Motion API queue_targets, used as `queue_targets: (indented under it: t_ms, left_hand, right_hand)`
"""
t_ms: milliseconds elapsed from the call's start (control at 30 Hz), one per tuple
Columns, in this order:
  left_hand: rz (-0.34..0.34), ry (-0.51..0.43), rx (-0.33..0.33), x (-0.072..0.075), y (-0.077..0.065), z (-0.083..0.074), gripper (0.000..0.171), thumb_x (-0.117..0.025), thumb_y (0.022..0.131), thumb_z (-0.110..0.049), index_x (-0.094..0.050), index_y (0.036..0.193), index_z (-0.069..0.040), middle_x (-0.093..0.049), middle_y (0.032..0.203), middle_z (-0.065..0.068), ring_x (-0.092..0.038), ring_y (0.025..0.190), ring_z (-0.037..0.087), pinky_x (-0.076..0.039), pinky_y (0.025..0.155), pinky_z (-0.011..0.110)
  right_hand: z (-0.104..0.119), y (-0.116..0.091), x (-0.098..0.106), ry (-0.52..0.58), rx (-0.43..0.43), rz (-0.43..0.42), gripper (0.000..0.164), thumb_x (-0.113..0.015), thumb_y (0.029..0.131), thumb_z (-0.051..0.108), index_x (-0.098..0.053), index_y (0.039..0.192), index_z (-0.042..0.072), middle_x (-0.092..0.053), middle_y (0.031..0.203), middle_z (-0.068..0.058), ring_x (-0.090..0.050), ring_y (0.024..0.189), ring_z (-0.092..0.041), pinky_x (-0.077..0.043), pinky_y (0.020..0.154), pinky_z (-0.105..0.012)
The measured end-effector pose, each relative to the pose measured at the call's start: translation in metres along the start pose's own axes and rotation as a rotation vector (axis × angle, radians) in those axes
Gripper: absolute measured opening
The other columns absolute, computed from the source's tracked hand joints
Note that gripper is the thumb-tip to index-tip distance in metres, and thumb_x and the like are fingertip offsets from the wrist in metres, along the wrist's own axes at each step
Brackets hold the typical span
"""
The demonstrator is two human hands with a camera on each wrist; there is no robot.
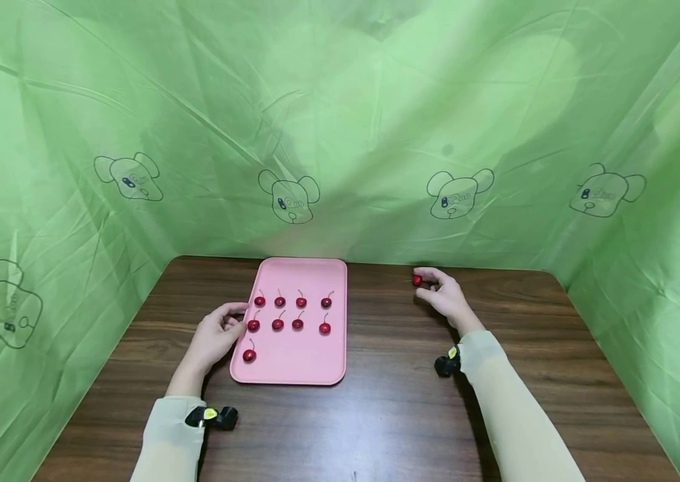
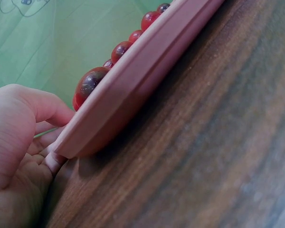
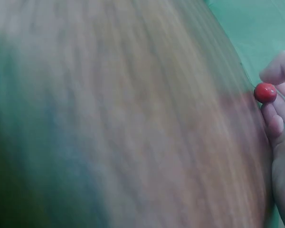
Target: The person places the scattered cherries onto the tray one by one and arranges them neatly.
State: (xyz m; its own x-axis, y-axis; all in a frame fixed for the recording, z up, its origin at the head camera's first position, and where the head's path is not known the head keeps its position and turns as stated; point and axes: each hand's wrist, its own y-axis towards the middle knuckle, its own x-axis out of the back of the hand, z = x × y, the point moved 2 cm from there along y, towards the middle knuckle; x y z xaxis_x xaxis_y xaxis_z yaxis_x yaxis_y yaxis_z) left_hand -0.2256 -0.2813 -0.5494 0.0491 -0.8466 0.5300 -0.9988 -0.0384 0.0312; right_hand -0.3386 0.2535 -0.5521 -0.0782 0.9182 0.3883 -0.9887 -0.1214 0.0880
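Note:
A pink tray [image 1: 292, 371] lies on the table, with several dark red cherries [image 1: 278, 325] on it in rows, their stems pointing up. My left hand [image 1: 215, 338] grips the tray's left rim; in the left wrist view the thumb [image 2: 57, 107] is at the rim and other fingers show below it. Near the table's far edge, right of the tray, my right hand [image 1: 445, 298] holds a single red cherry [image 1: 417, 280] at its fingertips. That cherry shows between thumb and finger in the right wrist view, at the frame's right side.
The dark wooden table [image 1: 388, 415] has rounded far corners. Green cloth [image 1: 364, 134] printed with bear heads hangs behind it and along both sides. Each sleeve carries a small black wrist camera, one at the left wrist [image 1: 228, 418], one at the right [image 1: 447, 363].

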Motion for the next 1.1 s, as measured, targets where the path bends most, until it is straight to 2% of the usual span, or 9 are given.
queue_targets:
  t_ms: [367,633,900,1000,1100]
  left_hand:
    - [-0.005,-0.006,-0.017,0.0006,-0.0003,-0.0003,0.038,-0.072,0.103,-0.008,-0.070,0.141,-0.006,-0.067,0.098,0.011,-0.061,0.087,0.024,-0.051,0.071,0.024]
    - [-0.005,0.005,-0.017,0.0001,-0.0004,-0.0013,0.037,-0.071,0.104,-0.009,-0.069,0.141,-0.006,-0.068,0.099,0.012,-0.062,0.087,0.024,-0.052,0.071,0.025]
    - [-0.005,0.008,-0.021,-0.0002,0.0002,-0.0015,0.037,-0.071,0.104,-0.009,-0.069,0.141,-0.005,-0.068,0.099,0.011,-0.061,0.086,0.023,-0.052,0.071,0.024]
    - [-0.011,0.007,-0.031,-0.0001,0.0009,-0.0005,0.037,-0.071,0.103,-0.007,-0.070,0.140,-0.005,-0.069,0.100,0.012,-0.062,0.086,0.020,-0.051,0.072,0.023]
    - [-0.015,0.002,-0.042,0.0000,0.0010,-0.0001,0.038,-0.071,0.102,-0.005,-0.070,0.139,-0.004,-0.071,0.101,0.013,-0.061,0.086,0.018,-0.051,0.072,0.022]
  right_hand:
    - [-0.0002,-0.0007,-0.0004,-0.008,0.019,0.018,0.054,-0.074,0.095,-0.003,-0.065,0.148,0.001,-0.067,0.141,-0.026,-0.057,0.132,-0.039,-0.041,0.091,-0.020]
    - [-0.0013,-0.0013,-0.0020,-0.060,0.033,0.007,0.042,-0.082,0.095,0.006,-0.076,0.136,0.008,-0.075,0.128,-0.018,-0.065,0.117,-0.026,-0.045,0.089,-0.022]
    - [-0.0044,-0.0008,-0.0023,-0.064,0.036,-0.003,0.035,-0.084,0.096,0.009,-0.078,0.131,0.007,-0.076,0.123,-0.019,-0.065,0.110,-0.024,-0.046,0.086,-0.021]
    - [-0.0030,-0.0014,-0.0025,-0.044,0.032,-0.019,0.035,-0.085,0.096,0.009,-0.078,0.130,0.004,-0.076,0.123,-0.019,-0.064,0.109,-0.023,-0.048,0.085,-0.020]
    - [-0.0015,-0.0025,-0.0022,-0.005,0.015,-0.045,0.035,-0.086,0.094,0.007,-0.078,0.127,0.002,-0.075,0.121,-0.021,-0.064,0.102,-0.019,-0.049,0.083,-0.020]
